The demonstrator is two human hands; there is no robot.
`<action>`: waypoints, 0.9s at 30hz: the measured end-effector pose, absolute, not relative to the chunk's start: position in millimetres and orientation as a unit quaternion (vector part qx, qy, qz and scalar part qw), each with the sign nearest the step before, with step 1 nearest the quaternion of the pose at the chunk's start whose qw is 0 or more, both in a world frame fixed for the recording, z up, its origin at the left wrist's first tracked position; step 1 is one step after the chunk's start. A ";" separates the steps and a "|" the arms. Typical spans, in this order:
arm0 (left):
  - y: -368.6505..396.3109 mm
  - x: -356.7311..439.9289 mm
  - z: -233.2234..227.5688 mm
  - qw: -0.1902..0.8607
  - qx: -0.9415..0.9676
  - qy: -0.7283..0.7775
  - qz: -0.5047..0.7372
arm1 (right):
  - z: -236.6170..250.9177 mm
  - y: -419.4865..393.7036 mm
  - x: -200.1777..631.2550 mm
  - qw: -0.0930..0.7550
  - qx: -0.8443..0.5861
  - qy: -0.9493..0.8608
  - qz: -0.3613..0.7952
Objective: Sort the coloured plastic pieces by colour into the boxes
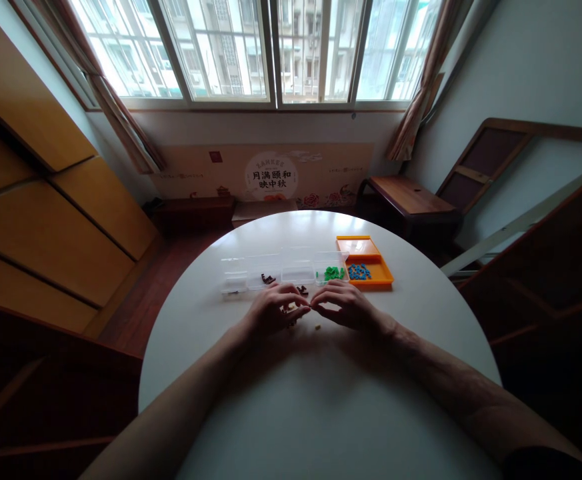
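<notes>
While left hand (277,308) faces right hand (347,305), colours sit apart

Though the fingers (295,298) curl almost together, apparently for fine control, whether they pinch anything cannot be told. A pale piece (317,327) lies on the white table (195,347) near the right hand. The clear tray (298,272) keeps dark pieces (268,279) and green pieces (334,273) separate; the orange box (387,276) holds blue pieces (359,272).
</notes>
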State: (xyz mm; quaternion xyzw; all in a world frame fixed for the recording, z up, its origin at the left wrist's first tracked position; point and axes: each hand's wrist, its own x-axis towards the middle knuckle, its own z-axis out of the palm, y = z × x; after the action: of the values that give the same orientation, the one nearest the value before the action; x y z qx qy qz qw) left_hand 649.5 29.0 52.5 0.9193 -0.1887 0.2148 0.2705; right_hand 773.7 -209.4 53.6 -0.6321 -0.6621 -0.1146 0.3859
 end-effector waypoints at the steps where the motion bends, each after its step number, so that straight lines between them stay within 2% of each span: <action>1: 29.5 650.5 50.9 0.270 0.919 -0.189 0.218 | 54.2 -209.1 773.3 0.385 -0.631 -0.664 -0.114; 9: 33.8 649.9 55.4 0.250 0.920 -0.185 0.237 | 48.7 -208.9 776.7 0.374 -0.656 -0.645 -0.116; 19: 66.2 644.9 75.7 0.099 0.939 0.051 0.324 | 37.9 -207.6 778.7 0.283 -0.720 -0.621 -0.125; 27: 72.2 643.3 78.8 0.087 0.944 0.111 0.297 | 34.6 -208.6 780.8 0.270 -0.710 -0.638 -0.126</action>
State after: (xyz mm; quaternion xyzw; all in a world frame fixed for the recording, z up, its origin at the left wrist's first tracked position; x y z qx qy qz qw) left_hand 643.3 72.2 78.8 0.9444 0.1107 0.2969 0.0872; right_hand 780.8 -208.6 34.6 -0.7102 -0.6381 -0.1257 0.2696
